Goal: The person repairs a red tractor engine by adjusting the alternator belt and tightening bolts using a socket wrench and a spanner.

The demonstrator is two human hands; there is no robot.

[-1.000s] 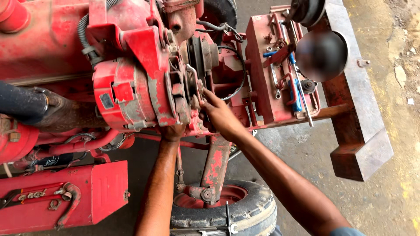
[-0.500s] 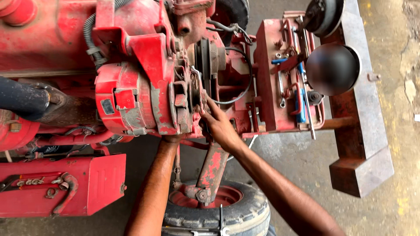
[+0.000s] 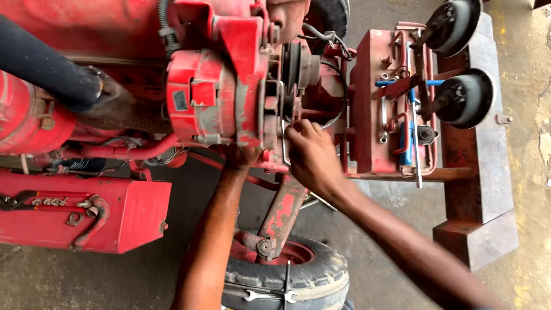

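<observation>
My right hand [image 3: 311,154] reaches to the front of a red alternator [image 3: 213,99] on a red tractor engine. Its fingers are curled around a thin grey metal tool [image 3: 283,150] next to the black pulley [image 3: 294,68]. My left hand [image 3: 240,156] presses up against the underside of the alternator, with its fingers hidden behind the housing. The two hands are a short span apart.
A red tool tray [image 3: 370,115] with spanners and blue-handled tools sits to the right. Past it are two black round lamps [image 3: 468,97] and a rusty steel bumper [image 3: 482,189]. Below is a tyre [image 3: 310,275] with a spanner [image 3: 267,295] on it, and a red box [image 3: 80,212] at left.
The view has drawn closer and shifted, so the engine sits further right. Both hands stay at the same spot on the alternator, and the right hand's fingers curl tighter.
</observation>
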